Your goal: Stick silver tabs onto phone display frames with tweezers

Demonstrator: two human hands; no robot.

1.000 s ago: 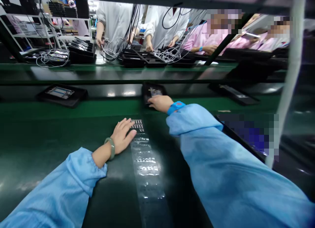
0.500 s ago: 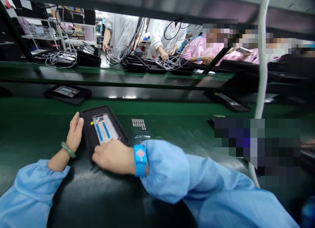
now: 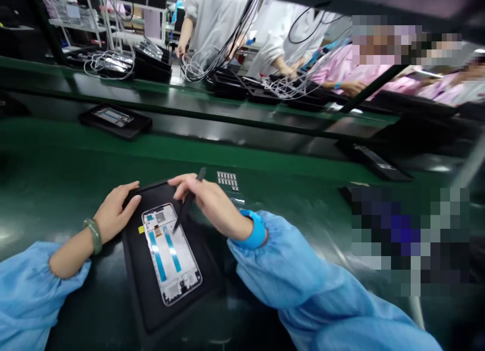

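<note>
Head view: working with dark slim tool (image 3: 182, 213) at phone frame (image 3: 165, 260), flat in black tray (image 3: 138, 290) on worktop (image 3: 295, 197).
Pinching tool in fingers of right hand (image 3: 214, 204), tip slanting down near upper end of right-side blue strip (image 3: 176, 264); cannot tell whether touching. Resting left hand (image 3: 113, 212) at tray's upper left corner, fingers extended, thumb apart, holding nothing; probably steadying. Small pale parts (image 3: 227, 179) in rows just past right hand. Step in hand, as judged: tool work around strip on frame. Next move, as judged: calling for still tray, light tip pressure, clearance from yellow tab (image 3: 141, 230) at frame's left edge.
</note>
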